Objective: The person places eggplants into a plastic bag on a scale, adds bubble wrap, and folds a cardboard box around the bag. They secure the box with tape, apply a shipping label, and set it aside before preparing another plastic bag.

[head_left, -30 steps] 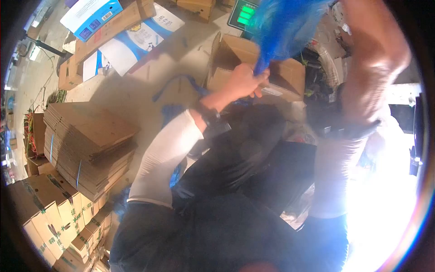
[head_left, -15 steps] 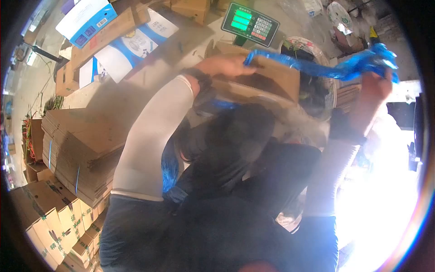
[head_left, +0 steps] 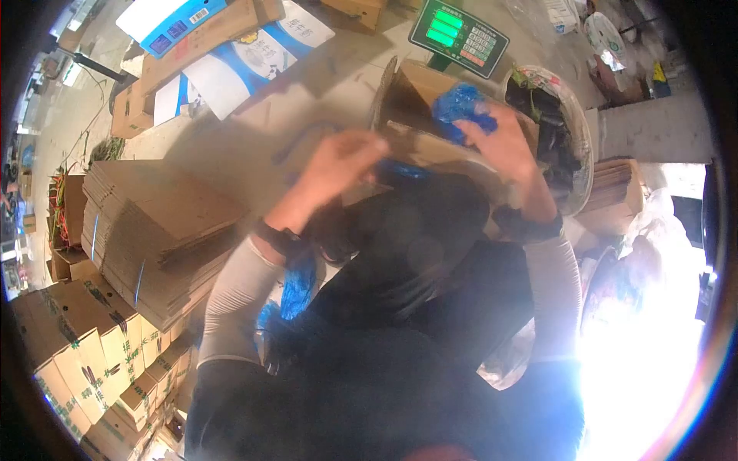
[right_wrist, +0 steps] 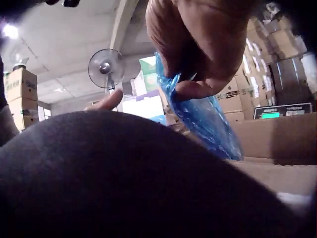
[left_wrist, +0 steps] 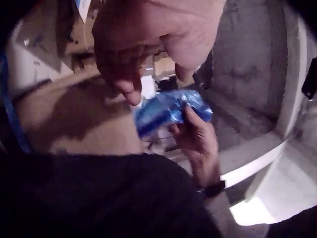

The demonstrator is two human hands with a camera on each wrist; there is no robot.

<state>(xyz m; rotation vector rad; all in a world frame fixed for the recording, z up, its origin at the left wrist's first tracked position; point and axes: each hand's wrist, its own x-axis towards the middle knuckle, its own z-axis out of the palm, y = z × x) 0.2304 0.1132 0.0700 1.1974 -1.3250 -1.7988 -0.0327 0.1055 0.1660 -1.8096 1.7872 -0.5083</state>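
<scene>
A thin blue plastic bag (head_left: 459, 110) is bunched in my right hand (head_left: 503, 142), above the open cardboard box (head_left: 438, 142). The right wrist view shows thumb and fingers pinching the bag (right_wrist: 203, 119), part of which hangs down below them. My left hand (head_left: 338, 169) is apart from the bag, at the box's left side. In the left wrist view the left hand (left_wrist: 158, 37) has loosely bent fingers with nothing between them, and the bag (left_wrist: 171, 109) shows beyond them in the right hand (left_wrist: 200, 144).
Behind the box stands a scale display (head_left: 459, 37) with lit green digits. A white basket (head_left: 580, 146) with dark contents is at the right. Flattened cardboard (head_left: 154, 223) is stacked at left, above packed cartons (head_left: 100, 353). More blue plastic (head_left: 296, 288) hangs beside my left arm.
The bag, stretched between both hands half a second ago, is now bunched in the right hand alone. The left hand has let go and drawn back; the right has come inward over the box.
</scene>
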